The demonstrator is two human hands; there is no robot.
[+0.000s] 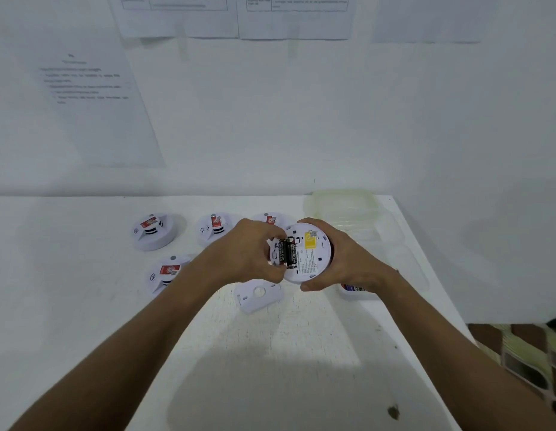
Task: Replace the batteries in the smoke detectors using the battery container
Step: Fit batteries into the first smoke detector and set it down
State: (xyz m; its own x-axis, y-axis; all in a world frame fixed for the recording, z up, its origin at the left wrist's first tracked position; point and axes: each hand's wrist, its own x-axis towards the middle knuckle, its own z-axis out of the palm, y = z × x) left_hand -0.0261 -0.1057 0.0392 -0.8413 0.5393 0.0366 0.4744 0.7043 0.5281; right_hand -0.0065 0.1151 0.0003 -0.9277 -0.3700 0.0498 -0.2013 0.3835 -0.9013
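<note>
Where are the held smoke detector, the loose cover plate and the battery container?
smoke detector [312, 253], head view, labelled back.
cover plate [259, 295], head view, flat middle.
battery container [351, 292], head view, visible front wall.

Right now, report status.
Right hand grips open detector. Left hand pinching at batteries. Backplate lies on table. Nothing blocking.

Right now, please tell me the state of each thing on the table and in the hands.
Held smoke detector: back up, compartment open.
Batteries: seated in the compartment.
Left hand: fingers on the batteries.
Right hand: grips the detector.
Mounting plate: detached, on the table.
Battery container: lid off.
Four other detectors: face up.
</note>
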